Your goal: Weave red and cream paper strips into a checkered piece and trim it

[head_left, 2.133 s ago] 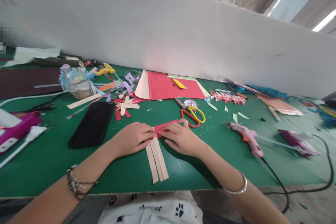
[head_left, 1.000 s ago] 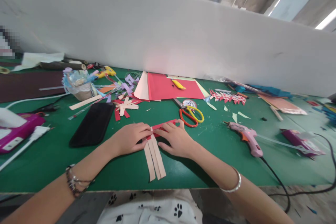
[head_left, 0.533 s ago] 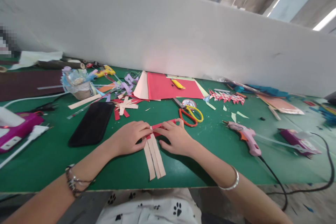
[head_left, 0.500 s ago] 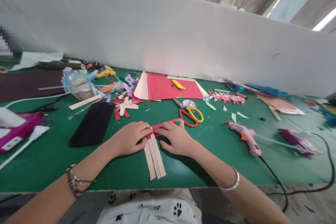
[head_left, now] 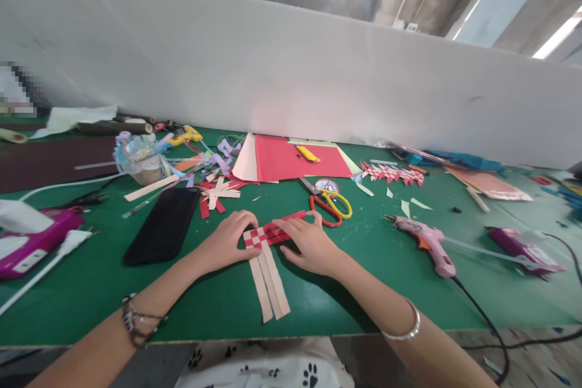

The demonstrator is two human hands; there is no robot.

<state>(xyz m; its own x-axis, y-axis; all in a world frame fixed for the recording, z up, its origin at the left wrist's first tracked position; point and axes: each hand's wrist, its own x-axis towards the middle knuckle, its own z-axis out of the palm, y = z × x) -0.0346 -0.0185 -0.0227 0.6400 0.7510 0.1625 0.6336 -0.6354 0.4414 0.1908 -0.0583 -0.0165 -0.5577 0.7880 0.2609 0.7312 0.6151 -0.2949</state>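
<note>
A small woven paper piece with a red and cream checkered corner lies in front of me on the green table. Its cream strips hang toward me and its red strips run off to the right. My left hand pinches the checkered part at its left edge, thumb below and fingers above. With fingers bent over the red strips, my right hand grips them and partly hides them. Scissors with red and yellow handles lie just beyond my right hand.
Left are a black phone and purple power strip. Red paper sheets with a yellow cutter lie ahead. On the right are a pink glue gun, a finished woven strip and a purple box.
My left hand has shifted left to the edge of the weave, uncovering its checkered corner. My right hand stays over the red strips. The view has tilted up slightly.
</note>
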